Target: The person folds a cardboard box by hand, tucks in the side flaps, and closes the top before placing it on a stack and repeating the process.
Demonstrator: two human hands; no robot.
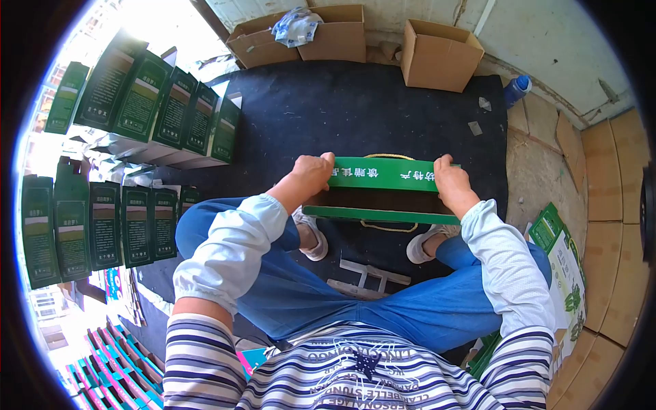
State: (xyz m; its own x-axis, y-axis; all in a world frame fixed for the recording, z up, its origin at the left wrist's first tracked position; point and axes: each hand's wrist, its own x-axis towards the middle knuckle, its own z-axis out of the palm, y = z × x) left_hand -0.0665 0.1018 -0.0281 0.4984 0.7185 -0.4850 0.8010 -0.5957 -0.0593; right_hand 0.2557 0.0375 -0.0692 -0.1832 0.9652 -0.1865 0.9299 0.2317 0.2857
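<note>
In front of my knees is a green cardboard gift box (386,174) with white lettering and its long top opening toward me. A yellowish rope handle shows at its far side and another at its near side. My left hand (314,174) grips the left end of the far panel, fingers wrapped over its edge. At the right end of that panel, my right hand (452,184) holds on the same way. The box's inside looks dark brown, and its bottom is hidden.
Rows of standing green boxes (140,102) line the left side. Open brown cartons (441,58) stand at the back on a black mat (301,96). A blue bottle (517,89) is at the back right. Flat printed cardboard (564,263) lies beside stacked brown cartons (608,266).
</note>
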